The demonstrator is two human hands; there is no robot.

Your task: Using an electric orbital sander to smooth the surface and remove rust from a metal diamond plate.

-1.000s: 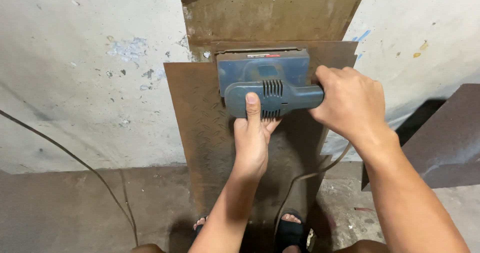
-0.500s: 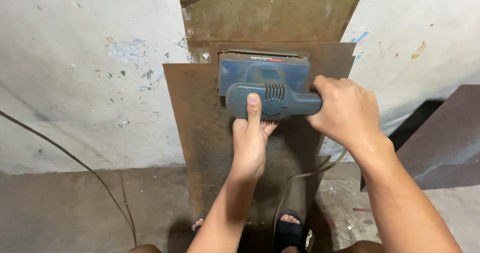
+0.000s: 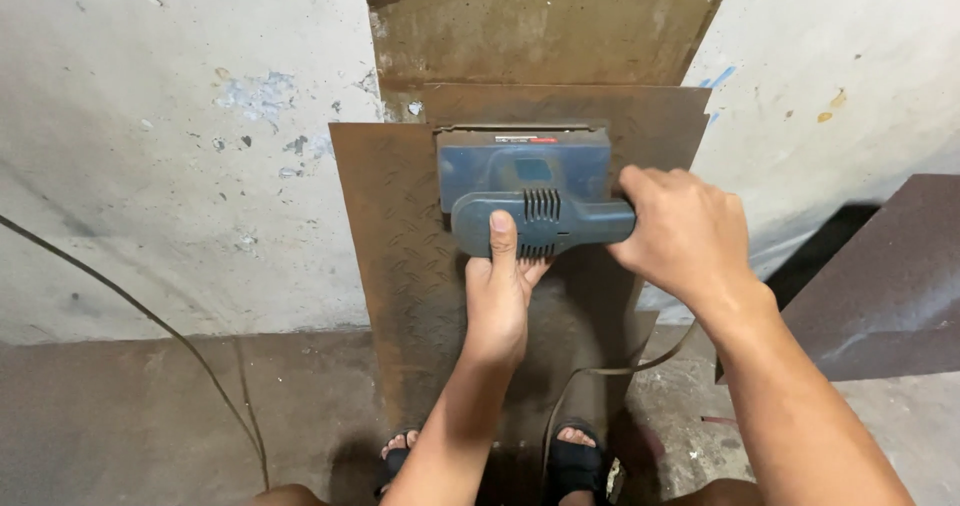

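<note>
Both hands clamp our blue block-shaped electric sander (image 3: 525,181): right hand (image 3: 685,231) wraps the handle, left hand (image 3: 497,291) presses underneath; keep it flat on the rusty steel tread plate (image 3: 400,256).

From my remote seat I saw a rough plastered wall (image 3: 180,166), whitish grey, with blotches of flaking blue paint (image 3: 255,94) up on the left and a few small orange spots (image 3: 836,98) on the right. Below it ran a dull brown concrete floor (image 3: 150,416), stained and dusty. A thin dark cable (image 3: 120,291) curved across the wall and down onto the floor at the left. At the right edge a dark brown metal sheet (image 3: 880,286) leaned at a slant. The light was flat and dim, with soft shadows.
</note>
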